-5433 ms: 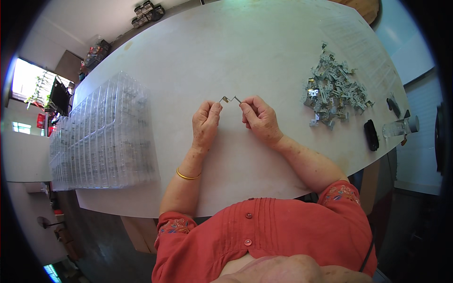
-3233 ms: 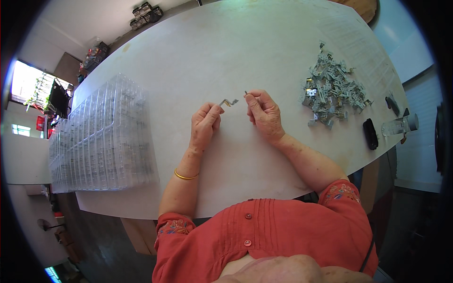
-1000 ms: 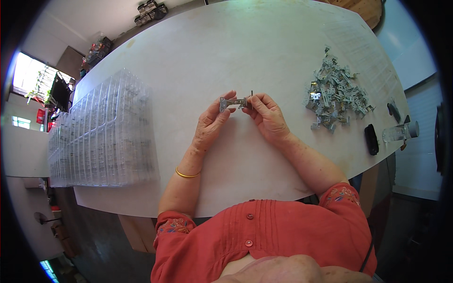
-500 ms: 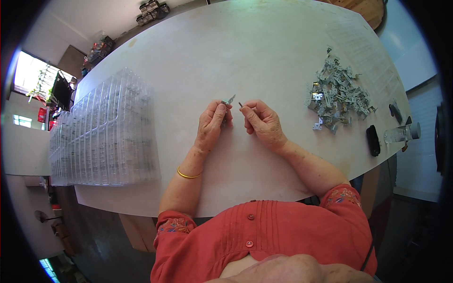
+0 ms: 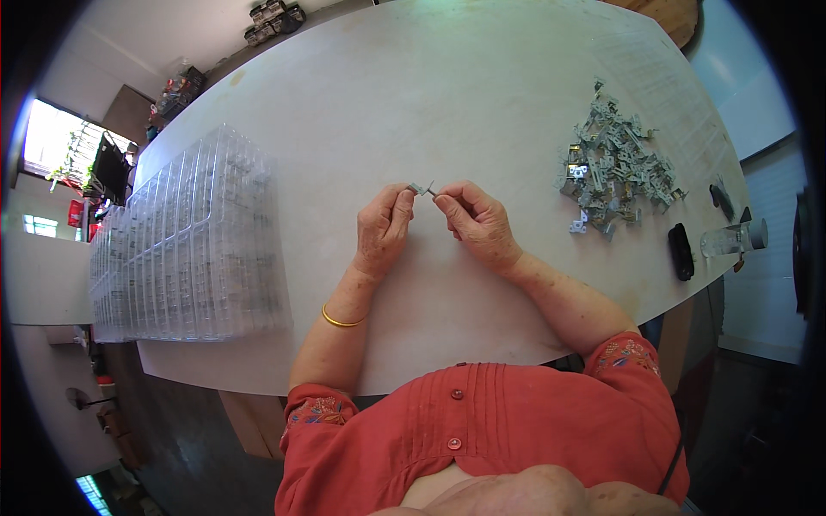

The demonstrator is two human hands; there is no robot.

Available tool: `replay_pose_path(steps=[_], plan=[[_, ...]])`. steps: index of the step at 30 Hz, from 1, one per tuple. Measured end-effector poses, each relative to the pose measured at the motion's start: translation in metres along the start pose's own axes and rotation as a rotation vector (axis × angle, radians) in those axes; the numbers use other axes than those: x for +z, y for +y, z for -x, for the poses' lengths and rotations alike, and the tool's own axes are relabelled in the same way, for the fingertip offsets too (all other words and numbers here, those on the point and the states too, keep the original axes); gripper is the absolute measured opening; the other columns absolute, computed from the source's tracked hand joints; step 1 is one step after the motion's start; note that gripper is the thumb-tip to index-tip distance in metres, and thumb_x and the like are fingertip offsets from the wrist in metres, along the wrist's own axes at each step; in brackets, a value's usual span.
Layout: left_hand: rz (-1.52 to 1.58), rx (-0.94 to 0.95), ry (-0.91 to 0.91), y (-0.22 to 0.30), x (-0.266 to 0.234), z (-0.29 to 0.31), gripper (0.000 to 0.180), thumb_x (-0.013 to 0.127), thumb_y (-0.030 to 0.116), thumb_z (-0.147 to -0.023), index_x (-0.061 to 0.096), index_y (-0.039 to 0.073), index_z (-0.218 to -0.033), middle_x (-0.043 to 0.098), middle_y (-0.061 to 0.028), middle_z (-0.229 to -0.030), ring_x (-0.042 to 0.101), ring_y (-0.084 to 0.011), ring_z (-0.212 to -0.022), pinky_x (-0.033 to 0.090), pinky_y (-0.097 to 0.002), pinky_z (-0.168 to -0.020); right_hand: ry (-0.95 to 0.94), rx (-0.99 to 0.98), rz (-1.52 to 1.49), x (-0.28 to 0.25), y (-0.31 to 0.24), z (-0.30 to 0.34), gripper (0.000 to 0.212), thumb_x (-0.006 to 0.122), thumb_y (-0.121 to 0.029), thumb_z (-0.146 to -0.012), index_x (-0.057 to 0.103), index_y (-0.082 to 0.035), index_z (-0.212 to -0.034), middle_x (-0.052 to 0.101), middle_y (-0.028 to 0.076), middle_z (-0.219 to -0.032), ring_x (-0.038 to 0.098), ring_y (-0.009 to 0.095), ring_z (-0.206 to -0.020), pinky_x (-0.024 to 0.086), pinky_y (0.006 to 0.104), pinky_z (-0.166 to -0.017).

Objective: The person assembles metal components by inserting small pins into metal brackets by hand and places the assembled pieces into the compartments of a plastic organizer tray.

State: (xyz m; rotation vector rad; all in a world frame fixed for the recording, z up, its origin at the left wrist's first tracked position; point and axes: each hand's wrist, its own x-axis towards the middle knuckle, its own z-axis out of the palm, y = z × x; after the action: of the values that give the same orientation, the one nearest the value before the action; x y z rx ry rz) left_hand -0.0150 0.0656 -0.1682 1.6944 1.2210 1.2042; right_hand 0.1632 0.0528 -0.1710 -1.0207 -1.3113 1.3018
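Over the middle of the table, my left hand [image 5: 385, 225] is closed on a small metal bracket [image 5: 417, 188] that sticks out past thumb and forefinger. My right hand [image 5: 477, 225] faces it in a pinch. Between its fingertips is a thin dark pin-like piece [image 5: 432, 193], its tip at the bracket; whether they touch I cannot tell. At the right lies a loose heap of similar metal brackets [image 5: 618, 163]. Both forearms come in from the lower edge, with a gold bangle [image 5: 343, 322] on the left wrist.
A tall stack of clear plastic trays [image 5: 194, 249] stands at the table's left side. On the right, past the heap, are a black case [image 5: 681, 252], a clear bottle [image 5: 727, 242] lying on its side and a dark-handled tool [image 5: 721, 202]. The pale table [image 5: 413, 95] has a curved far edge.
My hands have come a little closer. The bracket in my left hand has turned, and the pin-like piece in my right now meets its end in view.
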Motion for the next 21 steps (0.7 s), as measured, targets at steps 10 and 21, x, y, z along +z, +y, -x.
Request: replay_pose_path(steps=[10,21], plan=[[-0.335,0.305,0.044,0.008,0.004,-0.001,0.006,0.061,0.005,-0.091,0.062,0.0,-0.094,0.061,-0.0144,-0.073,0.057,-0.0282,-0.057,0.045,-0.0354,-0.052,-0.006,0.0,-0.028,0.002,-0.002,0.001,0.017,0.059,-0.016,-0.097,0.055,-0.005,-0.11,0.057,-0.001,-0.065,0.052,0.006,-0.059,0.043,0.023,-0.055],[-0.408,0.389,-0.034,0.006,0.006,0.0,0.006,0.061,0.004,-0.091,0.062,-0.001,-0.094,0.06,-0.0138,-0.073,0.055,-0.0265,-0.057,0.044,-0.0343,-0.053,0.161,-0.301,0.208,0.0,0.005,-0.005,0.007,0.066,-0.011,-0.092,0.063,-0.006,-0.094,0.055,0.002,-0.09,0.05,0.009,-0.074,0.044,0.0236,-0.065]])
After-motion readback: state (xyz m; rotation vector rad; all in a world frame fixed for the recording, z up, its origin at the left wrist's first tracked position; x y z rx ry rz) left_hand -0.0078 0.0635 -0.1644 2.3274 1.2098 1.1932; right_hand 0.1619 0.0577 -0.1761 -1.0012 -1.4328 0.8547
